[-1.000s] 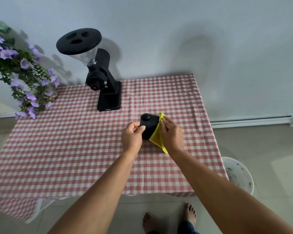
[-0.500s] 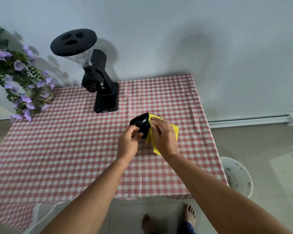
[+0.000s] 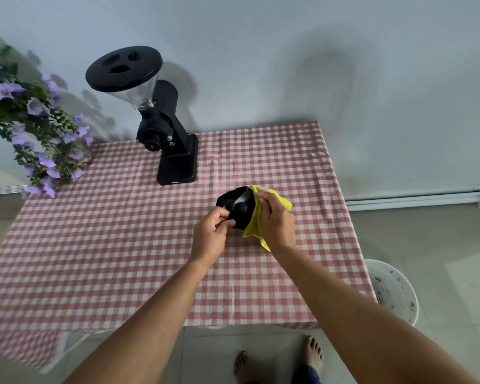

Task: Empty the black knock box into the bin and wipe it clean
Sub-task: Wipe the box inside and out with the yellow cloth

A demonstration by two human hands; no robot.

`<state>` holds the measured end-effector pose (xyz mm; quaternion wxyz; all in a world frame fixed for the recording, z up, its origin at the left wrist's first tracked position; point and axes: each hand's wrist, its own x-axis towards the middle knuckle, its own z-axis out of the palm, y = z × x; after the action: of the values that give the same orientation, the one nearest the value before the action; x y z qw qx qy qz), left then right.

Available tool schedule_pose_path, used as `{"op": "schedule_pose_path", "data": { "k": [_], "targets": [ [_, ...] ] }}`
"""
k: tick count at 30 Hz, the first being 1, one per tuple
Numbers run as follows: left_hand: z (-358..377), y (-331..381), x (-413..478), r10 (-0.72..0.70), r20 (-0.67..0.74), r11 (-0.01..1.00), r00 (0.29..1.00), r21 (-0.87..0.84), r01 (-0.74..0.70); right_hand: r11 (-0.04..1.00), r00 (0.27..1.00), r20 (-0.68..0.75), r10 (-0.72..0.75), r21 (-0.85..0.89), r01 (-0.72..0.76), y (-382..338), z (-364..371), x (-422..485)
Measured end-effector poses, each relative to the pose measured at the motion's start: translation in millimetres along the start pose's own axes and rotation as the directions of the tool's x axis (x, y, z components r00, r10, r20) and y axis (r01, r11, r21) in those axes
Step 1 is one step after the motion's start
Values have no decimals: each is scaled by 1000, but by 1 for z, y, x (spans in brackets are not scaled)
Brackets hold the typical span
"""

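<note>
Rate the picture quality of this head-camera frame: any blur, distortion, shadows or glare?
Head view: centre fairly sharp, with the hands, left and right, on the knock box and yellow cloth; the flowers and near-left tablecloth edge are smeared; wide-angle bending curves the table edges; soft shadows on the wall behind the grinder; one small highlight on the box.

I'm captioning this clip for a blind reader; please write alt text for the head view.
Two hands wipe a black knock box: the left hand holds it above a checked table, the right hand presses a yellow cloth against it. A black grinder stands behind.
</note>
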<state>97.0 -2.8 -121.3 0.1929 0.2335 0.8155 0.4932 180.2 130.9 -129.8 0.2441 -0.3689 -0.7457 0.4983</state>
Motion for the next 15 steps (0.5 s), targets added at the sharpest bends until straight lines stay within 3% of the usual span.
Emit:
{"op": "schedule_pose_path", "data": {
  "k": [2,5,7,12,15],
  "targets": [
    [0,1,2,7,11,1000,1000,9,-7,1000,1000,-17,15,2,-15,-4,0,2],
    [-2,0,5,-6,16,998,1000,-57,7,984,982,53,-178,5,178,-13,7,-10],
    [-4,-2,6,-14,29,998,999,-63,16,973,971,55,-232,6,232,-10,10,-12],
    [-5,-6,4,13,72,999,997,40,-16,1000,1000,-4,1,-22,-1,7,-1,12],
    [-6,6,5,-54,79,998,995,44,51,1000,999,41,1,-22,0,9,-1,11]
  ]
}}
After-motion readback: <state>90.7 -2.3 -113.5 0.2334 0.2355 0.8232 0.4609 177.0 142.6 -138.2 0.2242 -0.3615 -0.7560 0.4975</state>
